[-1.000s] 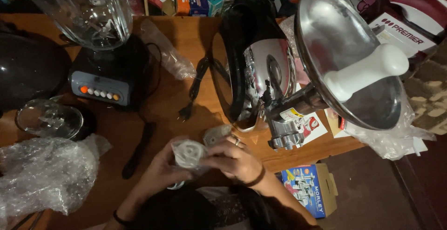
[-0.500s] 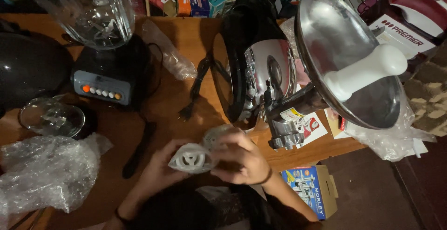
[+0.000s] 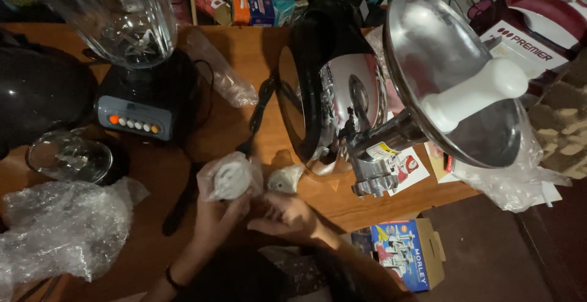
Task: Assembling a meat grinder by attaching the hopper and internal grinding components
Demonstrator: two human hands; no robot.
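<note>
Head view: wooden tabletop (image 3: 244, 51) bearing a chrome meat grinder (image 3: 367, 112), then, left of the grinder, left hand (image 3: 214, 216) closed around a plastic-wrapped white round part (image 3: 231, 178), right hand (image 3: 287, 213) half open, empty, just beside.

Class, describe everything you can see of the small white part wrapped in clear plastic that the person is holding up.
The wrapped white part is round and looks like moulded plastic, with a ring-shaped face turned toward the camera. A thin, crinkled clear bag covers it completely. The left hand grips it from below, holding it above the wooden table, in front of the blender. The right hand sits close beside it; whether it touches the bag is unclear.
</note>
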